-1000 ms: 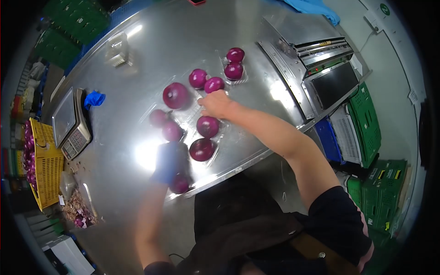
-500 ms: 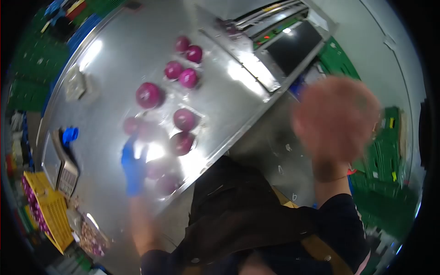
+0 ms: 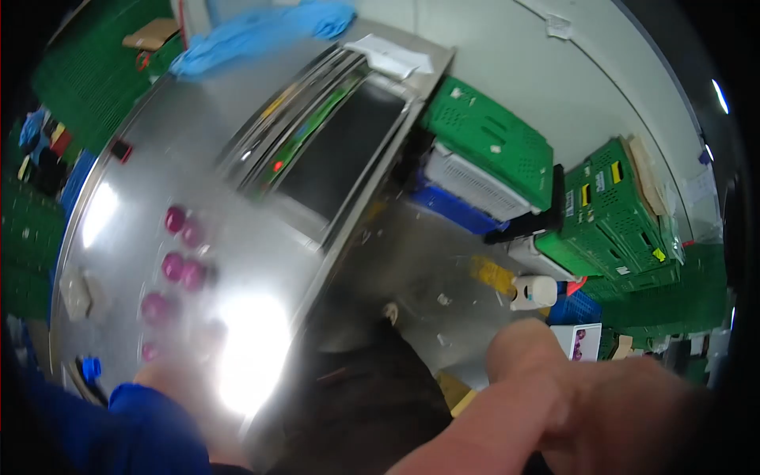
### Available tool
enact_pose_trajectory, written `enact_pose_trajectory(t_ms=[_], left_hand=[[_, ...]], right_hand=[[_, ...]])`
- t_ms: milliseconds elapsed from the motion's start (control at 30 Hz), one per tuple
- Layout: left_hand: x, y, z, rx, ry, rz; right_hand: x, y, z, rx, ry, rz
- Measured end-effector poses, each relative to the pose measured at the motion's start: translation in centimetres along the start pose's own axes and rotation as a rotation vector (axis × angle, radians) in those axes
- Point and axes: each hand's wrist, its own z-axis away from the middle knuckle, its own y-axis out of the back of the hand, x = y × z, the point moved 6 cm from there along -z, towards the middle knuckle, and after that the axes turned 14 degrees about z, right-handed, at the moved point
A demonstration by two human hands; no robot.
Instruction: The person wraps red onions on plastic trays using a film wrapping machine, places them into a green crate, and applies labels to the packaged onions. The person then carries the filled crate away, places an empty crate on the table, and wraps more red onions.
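At the lower left, close to the camera, is my left hand (image 3: pixel 87 431) in a blue glove. Its fingers are too dark and smeared to read. My right hand (image 3: pixel 633 408) is bare and blurred at the lower right, over the floor side, with its fingers not made out. Several red onions lie on the steel table, among them a small one (image 3: pixel 175 219), a pair (image 3: pixel 192 275) in the middle and a larger one (image 3: pixel 158 309) nearer me. My left arm and strong glare partly hide the nearest onions.
A machine with a dark plate (image 3: pixel 344 150) stands on the steel table (image 3: pixel 142 158). Right of the table are stacked crates (image 3: pixel 491 142), more green crates (image 3: pixel 613 206) and a white container (image 3: pixel 534 292). Blue cloth (image 3: pixel 261 36) lies at the table's back.
The view has swung right, so the onions appear further left. My gloved left hand has come off the onions toward the camera. My right hand has left the table and moved to the right.
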Motion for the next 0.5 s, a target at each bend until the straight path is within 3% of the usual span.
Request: enact_pose_trajectory(t_ms=[267, 500], left_hand=[[-4.6, -15.1, -11.3, -0.131, -0.109, 0.114], [-8.7, -23.5, -17.9, -0.195, -0.132, 0.180]], right_hand=[[2.0, 14.1, 9.6, 0.144, -0.069, 0.043], [5.5, 22.4, 15.4, 0.231, -0.107, 0.048]])
